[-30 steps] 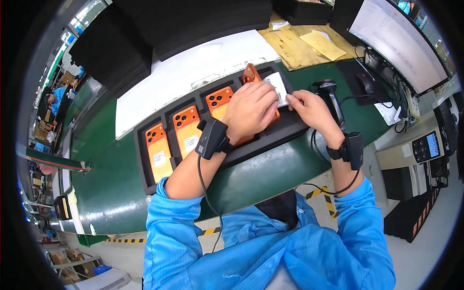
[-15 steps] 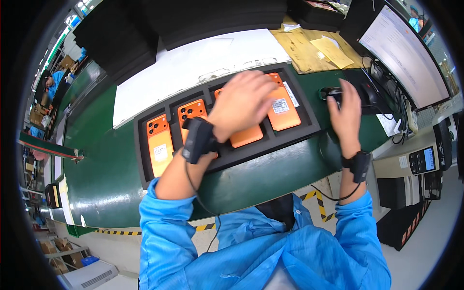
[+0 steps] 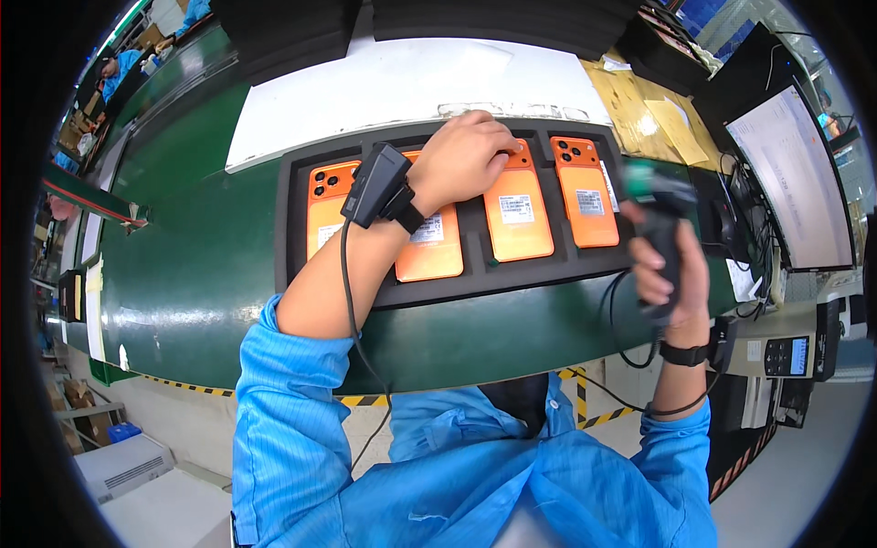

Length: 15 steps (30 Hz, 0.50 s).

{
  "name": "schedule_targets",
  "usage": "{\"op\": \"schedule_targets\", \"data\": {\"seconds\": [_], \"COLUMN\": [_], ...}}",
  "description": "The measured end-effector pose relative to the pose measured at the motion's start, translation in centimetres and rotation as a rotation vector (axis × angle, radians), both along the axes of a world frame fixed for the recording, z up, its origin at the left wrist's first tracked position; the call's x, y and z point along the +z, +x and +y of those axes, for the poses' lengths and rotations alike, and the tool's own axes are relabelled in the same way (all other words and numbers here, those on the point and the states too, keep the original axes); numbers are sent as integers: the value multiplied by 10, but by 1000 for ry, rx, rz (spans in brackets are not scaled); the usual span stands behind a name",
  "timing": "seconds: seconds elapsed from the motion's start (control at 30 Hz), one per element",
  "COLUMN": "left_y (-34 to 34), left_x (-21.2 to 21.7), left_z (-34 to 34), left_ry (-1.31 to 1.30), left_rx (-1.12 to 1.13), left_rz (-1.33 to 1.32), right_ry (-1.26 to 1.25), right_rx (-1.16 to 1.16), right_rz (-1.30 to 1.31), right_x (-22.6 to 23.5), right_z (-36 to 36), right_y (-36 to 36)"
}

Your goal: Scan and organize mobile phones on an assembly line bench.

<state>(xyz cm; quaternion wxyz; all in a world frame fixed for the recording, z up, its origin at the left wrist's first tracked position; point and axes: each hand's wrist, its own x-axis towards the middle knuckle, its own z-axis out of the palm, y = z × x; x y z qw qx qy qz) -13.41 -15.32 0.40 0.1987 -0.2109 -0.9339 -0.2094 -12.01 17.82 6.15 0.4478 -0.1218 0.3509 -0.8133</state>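
Several orange smartphones lie back up in a black foam tray point(image 3: 352, 144), each with a white label. Over the upper part of the tray is my left hand point(image 3: 461, 157), its fingers curled together by the top of the third phone point(image 3: 518, 228). It partly covers the second phone point(image 3: 429, 260); whether it grips anything is hidden. My forearm and its wrist device cover part of the leftmost phone point(image 3: 333, 187). The rightmost phone point(image 3: 587, 201) lies uncovered. Right of the tray, my right hand point(image 3: 692, 279) is wrapped round a black handheld barcode scanner point(image 3: 667, 242) with a green head, blurred by motion.
A white board point(image 3: 457, 78) lies behind the tray, with black foam stacks point(image 3: 502, 18) beyond. To the right stand a monitor point(image 3: 799, 173) and a grey machine with a small display point(image 3: 786, 356). The scanner's cable point(image 3: 614, 315) loops over the green table edge.
My right hand has picked up the barcode scanner and raised it beside the tray. My left hand's fingers have curled near the third phone. The view has shifted.
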Motion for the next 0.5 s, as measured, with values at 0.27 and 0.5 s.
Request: {"op": "schedule_targets", "data": {"seconds": [0.27, 0.5], "left_y": [-8, 1], "left_x": [-1, 9], "left_z": [2, 27], "left_ry": [85, 163], "left_rx": [-60, -173], "left_rz": [67, 12], "right_ry": [262, 338], "right_rx": [-13, -174], "right_rz": [-145, 48], "right_x": [4, 11], "right_z": [-56, -29], "right_y": [36, 36]}}
